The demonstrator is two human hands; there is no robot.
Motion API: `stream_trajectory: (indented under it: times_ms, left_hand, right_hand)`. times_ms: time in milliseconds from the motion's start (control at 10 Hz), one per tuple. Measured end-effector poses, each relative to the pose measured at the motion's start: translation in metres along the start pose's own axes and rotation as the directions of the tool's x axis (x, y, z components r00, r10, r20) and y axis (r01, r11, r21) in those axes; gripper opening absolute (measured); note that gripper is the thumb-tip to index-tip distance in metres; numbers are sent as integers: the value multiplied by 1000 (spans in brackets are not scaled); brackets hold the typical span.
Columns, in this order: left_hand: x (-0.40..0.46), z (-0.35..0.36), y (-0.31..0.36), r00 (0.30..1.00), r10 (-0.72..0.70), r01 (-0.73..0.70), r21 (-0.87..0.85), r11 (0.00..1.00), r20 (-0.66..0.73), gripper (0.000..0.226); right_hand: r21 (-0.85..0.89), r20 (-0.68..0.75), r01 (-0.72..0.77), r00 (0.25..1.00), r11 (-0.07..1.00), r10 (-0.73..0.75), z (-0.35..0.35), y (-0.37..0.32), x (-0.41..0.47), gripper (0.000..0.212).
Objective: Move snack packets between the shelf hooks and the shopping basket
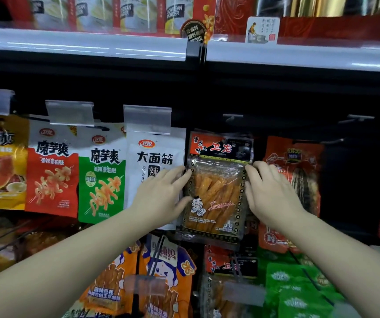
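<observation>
A clear snack packet [216, 187] with a red-and-black header and orange strips inside hangs at the middle of the hook row. My left hand [163, 193] has its fingertips on the packet's left edge, with the fingers spread. On the packet's right edge rests my right hand [271, 193], fingers curled against it. Whether the packet's top sits on a shelf hook [232, 117] I cannot tell. No shopping basket is in view.
Other packets hang left of it: white [154, 157], green [103, 175], red [52, 168], yellow [0, 161]. An orange-red packet [299, 161] hangs to the right. A lower row holds orange [161, 278] and green [299, 288] packets. A shelf edge [81, 44] runs above.
</observation>
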State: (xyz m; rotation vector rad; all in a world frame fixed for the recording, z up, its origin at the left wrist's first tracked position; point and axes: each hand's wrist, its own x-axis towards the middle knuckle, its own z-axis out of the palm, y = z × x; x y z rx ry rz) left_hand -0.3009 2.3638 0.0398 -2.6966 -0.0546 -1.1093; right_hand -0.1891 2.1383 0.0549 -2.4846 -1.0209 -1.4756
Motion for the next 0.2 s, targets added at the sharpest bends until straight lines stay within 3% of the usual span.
stream_trajectory:
  times_ms: [200]
  left_hand:
    - [-17,-5,-9,985,28,-20,47,999,-171,35]
  right_hand:
    - [-9,-28,124,992,992,-124,-6,-6,-8,31]
